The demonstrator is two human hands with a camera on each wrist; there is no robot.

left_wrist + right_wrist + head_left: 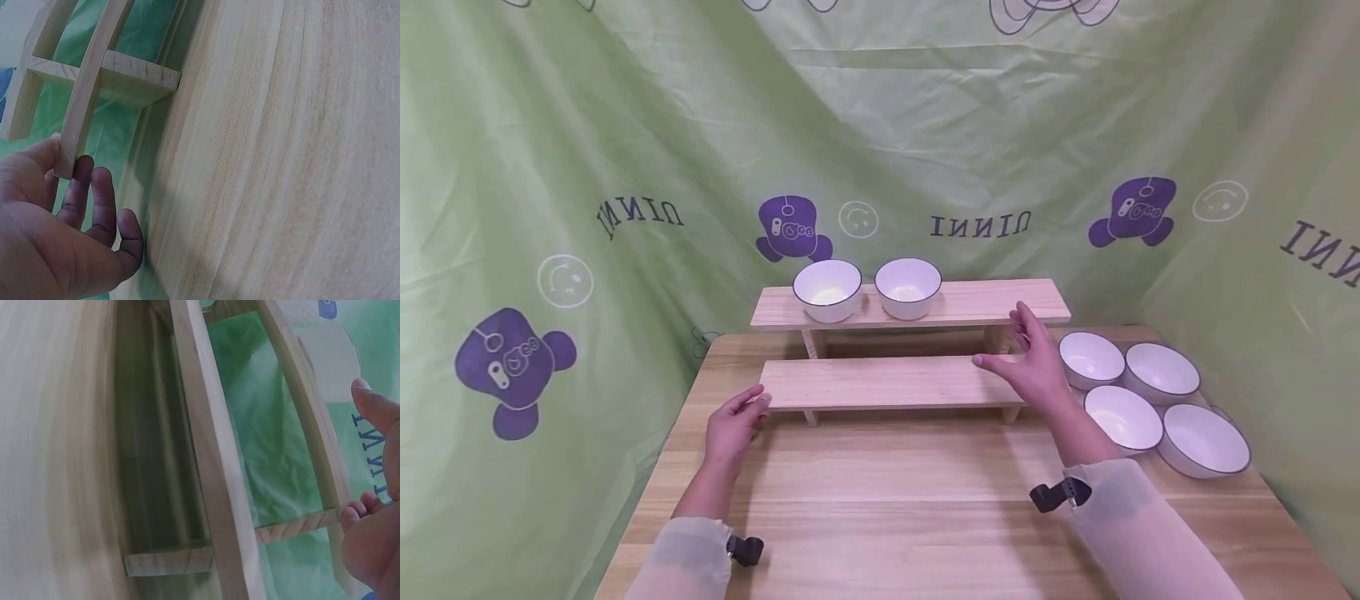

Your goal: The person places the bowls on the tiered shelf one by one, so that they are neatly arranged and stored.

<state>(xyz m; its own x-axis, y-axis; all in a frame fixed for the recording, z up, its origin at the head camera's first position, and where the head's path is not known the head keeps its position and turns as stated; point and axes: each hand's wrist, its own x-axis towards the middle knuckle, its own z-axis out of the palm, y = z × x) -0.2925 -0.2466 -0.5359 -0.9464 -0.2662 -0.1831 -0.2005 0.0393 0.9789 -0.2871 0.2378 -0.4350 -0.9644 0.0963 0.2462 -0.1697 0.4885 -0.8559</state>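
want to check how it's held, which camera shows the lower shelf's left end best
The left wrist view: it shows the lower shelf's left end close up, pinched by the left grip. The head view also shows it, but smaller and from above. The right wrist view leaves that end out of frame.

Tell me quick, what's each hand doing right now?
Left hand: pinching the lower shelf at its left end.
Right hand: open, holding nothing.

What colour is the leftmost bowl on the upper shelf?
The leftmost bowl is white and dark-rimmed, clearest in the head view.
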